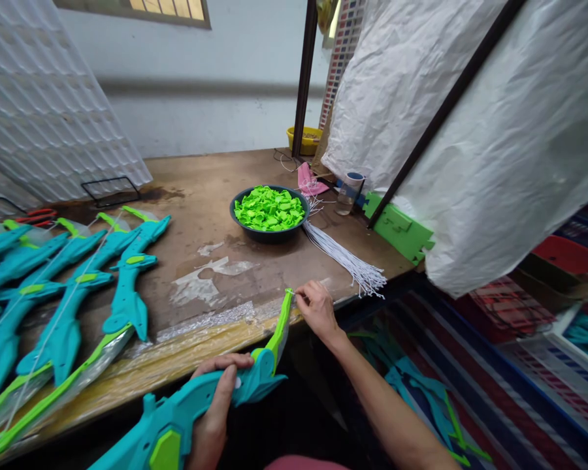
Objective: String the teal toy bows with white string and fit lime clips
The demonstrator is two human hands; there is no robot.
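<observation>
Your left hand (217, 399) grips the teal-and-green plastic toy bow (262, 382). Your right hand (317, 310) pinches shut on its green tip.

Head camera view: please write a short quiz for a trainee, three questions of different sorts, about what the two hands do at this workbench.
1. True or false: the left hand grips the teal toy bow.
2. What fills the dark bowl? A white strings; B green plastic pieces; C red clips.
3. Complete: the right hand pinches at the tip of the bow's green ___.
Key: 1 true; 2 B; 3 limb.
</observation>
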